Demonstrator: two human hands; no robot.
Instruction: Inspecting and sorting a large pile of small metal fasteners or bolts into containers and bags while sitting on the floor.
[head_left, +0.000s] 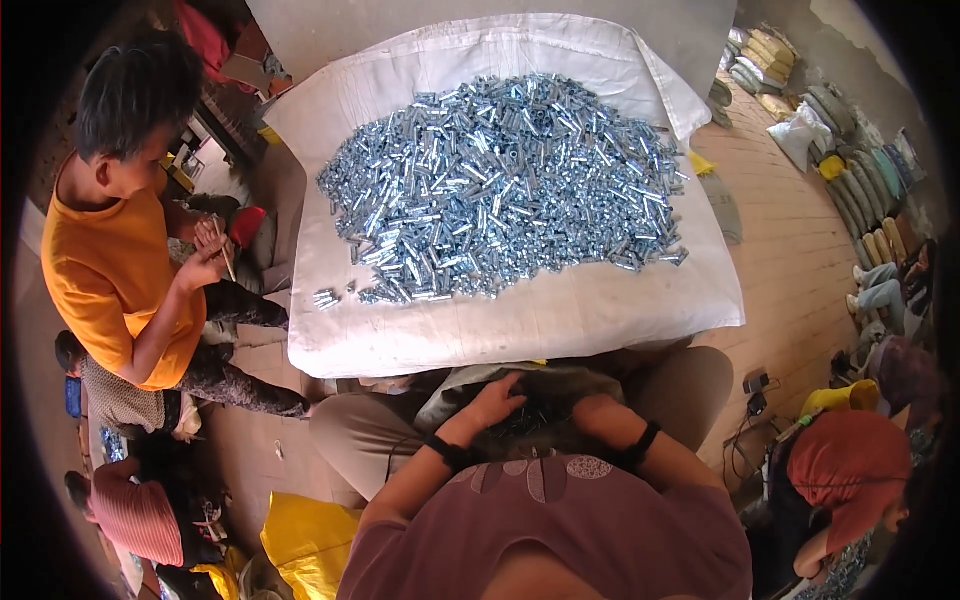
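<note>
A large heap of shiny small metal tubes and sleeves [510,190] lies on a white cloth [520,330] spread over the work surface before me. In my lap, below the cloth's near edge, a dark grey-green sack [455,395] sits with its mouth open and dark metal pieces inside. My left hand [497,402] hovers at the left of that mouth, its fingers loosely apart and nothing visible in them. Into the sack's right side reaches my right hand [592,412]; its fingers are hidden there.
To my left stands a person in an orange shirt [120,270], holding a thin stick-like thing. Others sit low at both sides, one in a red top [850,460]. A yellow sack [310,540] lies by my left side. Filled sacks [870,195] line the right wall.
</note>
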